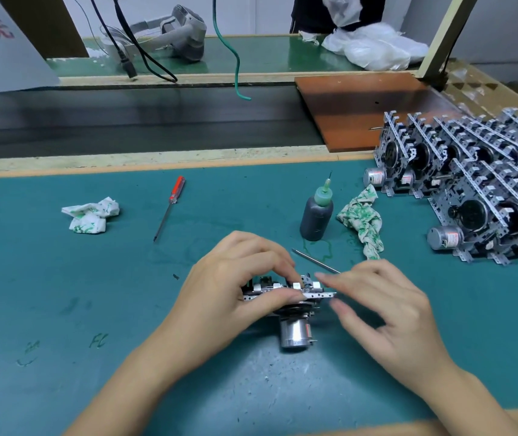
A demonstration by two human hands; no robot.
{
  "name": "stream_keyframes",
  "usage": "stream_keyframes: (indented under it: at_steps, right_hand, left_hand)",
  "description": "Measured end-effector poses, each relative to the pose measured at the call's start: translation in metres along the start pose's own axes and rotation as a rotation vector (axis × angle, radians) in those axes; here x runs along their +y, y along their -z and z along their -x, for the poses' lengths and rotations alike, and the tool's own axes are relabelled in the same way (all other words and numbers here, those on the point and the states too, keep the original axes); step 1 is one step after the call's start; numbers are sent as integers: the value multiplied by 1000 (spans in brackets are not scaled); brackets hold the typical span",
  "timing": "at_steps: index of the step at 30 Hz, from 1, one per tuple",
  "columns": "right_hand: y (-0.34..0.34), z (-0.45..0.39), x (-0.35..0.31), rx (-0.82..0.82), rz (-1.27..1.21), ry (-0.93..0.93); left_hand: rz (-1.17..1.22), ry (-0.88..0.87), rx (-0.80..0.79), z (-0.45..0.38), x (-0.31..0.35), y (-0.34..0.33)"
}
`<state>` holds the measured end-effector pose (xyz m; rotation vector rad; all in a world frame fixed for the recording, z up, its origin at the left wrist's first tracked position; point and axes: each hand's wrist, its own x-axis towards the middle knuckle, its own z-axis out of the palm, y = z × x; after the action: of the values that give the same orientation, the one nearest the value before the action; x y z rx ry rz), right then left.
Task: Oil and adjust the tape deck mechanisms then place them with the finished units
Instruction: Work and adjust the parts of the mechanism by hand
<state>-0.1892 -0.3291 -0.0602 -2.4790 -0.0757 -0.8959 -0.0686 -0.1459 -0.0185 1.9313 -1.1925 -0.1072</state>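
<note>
A teal mat covers the table (62, 278) with its pale wooden edge, a dark conveyor belt (125, 121) runs behind it, a brown board (361, 105) bridges across, and beyond sits a green bench (251, 55) under a pale wall (251, 11).

on the green bench (94, 278) the left hand (235, 284) grips a tape deck mechanism (286, 297) with curled fingers, and the right hand (386, 306) touches its right end with straight fingers. behind them stands an oil bottle (316, 214) beside a stained rag (363, 220), with a red screwdriver (169, 207) to the left and rows of finished units (477, 190) at the right.
</note>
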Motion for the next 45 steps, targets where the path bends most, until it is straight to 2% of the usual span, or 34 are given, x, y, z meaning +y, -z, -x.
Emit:
stream_keyframes:
  at_steps: [5,17,22,28,30,32,34,36,40,45]
  right_hand:
    - [-6,3,0,-85,217,126]
    - [-1,4,1,-180,131,21]
    - [-1,4,3,-182,-27,-84]
    - [5,-10,-12,3,-362,-303]
    - [10,-21,-22,-59,-304,-201]
    - [10,-36,-33,-165,-54,-13]
    - [8,-55,-45,-258,210,138]
    - [4,-68,-55,-351,339,219]
    - [1,-76,-55,-472,405,298]
    - [18,-70,-46,-466,270,251]
  left_hand:
    - [11,-6,4,0,-1,0]
    - [22,-11,8,0,-1,-1]
    - [25,-9,12,0,-1,-1]
    - [98,18,4,3,3,2]
    - [269,69,48,5,5,7]
    - [332,96,126,9,4,12]
    - [221,101,176,16,0,15]
    - [121,101,191,25,-4,17]
    - [40,105,260,36,-10,19]
    - [83,95,232,22,-1,14]
